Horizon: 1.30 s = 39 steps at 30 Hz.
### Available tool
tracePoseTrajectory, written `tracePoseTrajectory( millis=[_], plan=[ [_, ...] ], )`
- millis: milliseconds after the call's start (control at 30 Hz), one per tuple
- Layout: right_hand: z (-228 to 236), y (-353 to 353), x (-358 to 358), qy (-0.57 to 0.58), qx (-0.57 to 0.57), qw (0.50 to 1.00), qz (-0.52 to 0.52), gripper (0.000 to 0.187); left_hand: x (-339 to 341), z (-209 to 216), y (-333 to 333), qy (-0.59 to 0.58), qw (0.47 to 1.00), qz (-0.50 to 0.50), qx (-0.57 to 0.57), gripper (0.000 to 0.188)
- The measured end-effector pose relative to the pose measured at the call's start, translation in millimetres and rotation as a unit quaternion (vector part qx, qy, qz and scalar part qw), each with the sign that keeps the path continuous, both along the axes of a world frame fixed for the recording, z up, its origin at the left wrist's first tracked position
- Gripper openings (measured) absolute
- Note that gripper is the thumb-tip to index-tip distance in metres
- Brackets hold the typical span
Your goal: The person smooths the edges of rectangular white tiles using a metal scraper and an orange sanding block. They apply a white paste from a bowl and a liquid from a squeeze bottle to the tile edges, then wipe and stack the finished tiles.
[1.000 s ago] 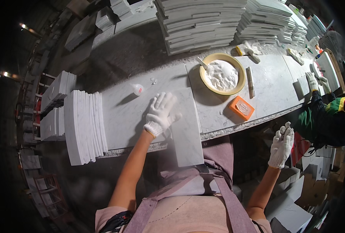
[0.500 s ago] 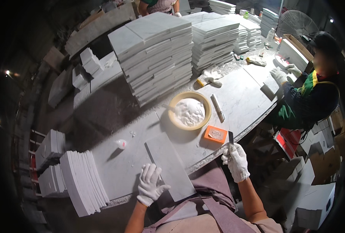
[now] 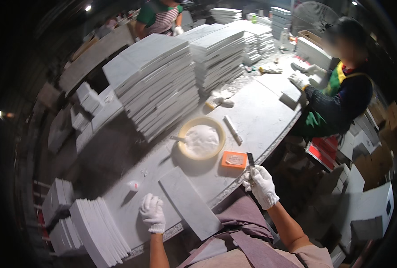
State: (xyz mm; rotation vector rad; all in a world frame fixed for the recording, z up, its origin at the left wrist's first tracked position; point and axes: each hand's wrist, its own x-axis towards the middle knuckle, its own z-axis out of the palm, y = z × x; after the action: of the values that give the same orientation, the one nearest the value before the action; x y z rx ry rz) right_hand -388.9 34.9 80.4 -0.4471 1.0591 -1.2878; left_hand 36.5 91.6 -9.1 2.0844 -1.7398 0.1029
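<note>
In my white-gloved right hand point(image 3: 263, 187), closed at the table's front edge, is a dark flat-bladed tool point(image 3: 250, 159), its blade pointing up. My left hand point(image 3: 153, 213), also gloved, hovers over the table left of a pale grey stone tile point(image 3: 190, 202). Its fingers are curled in, and nothing shows in them. The tile lies at a slant, its near end over the table edge by my apron. Just beyond my right hand is an orange box point(image 3: 233, 160). A yellowish bowl point(image 3: 222, 140) of white powder stands farther off, with a handle sticking out on its left.
A small white bottle point(image 3: 133, 186) is near my left hand. Upright tiles point(image 3: 101, 228) stand at the left end. Tall tile stacks point(image 3: 151, 85) rise behind the bowl. A white stick-like tube point(image 3: 233, 130) and gloves point(image 3: 220, 99) lie beyond. A co-worker point(image 3: 341, 89) works at right, another person point(image 3: 159, 18) at the back.
My left hand has moved left, off the tile's edge, and its fingers have curled in. The right hand still grips the tool. The whole view has shifted with my head.
</note>
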Motion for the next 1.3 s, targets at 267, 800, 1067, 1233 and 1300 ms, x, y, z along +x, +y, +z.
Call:
tracePoseTrajectory(
  millis=[267, 800, 1067, 1233, 1300],
  plan=[
    [-3, 4, -14, -0.026, -0.021, 0.998, -0.046, 0.027, 14, -11, -10, 0.120, 0.989, -0.024, -0.078, 0.015],
    [61, -9, -46, -0.116, -0.282, 0.951, 0.051, 0.026, -8, 50, -5, 0.073, 0.982, -0.003, -0.176, 0.031],
    [211, 14, -120, -0.064, -0.527, 0.847, -0.008, 0.017, 1, 79, -4, 0.337, 0.916, -0.044, -0.214, 0.023],
    [274, 48, -147, 0.059, -0.606, 0.793, 0.014, 0.017, -9, 152, -19, 0.277, 0.909, 0.016, -0.311, 0.052],
    [283, 51, -152, 0.129, -0.594, 0.794, 0.004, 0.018, -3, 210, -26, 0.372, 0.866, -0.096, -0.318, 0.064]
  ],
)
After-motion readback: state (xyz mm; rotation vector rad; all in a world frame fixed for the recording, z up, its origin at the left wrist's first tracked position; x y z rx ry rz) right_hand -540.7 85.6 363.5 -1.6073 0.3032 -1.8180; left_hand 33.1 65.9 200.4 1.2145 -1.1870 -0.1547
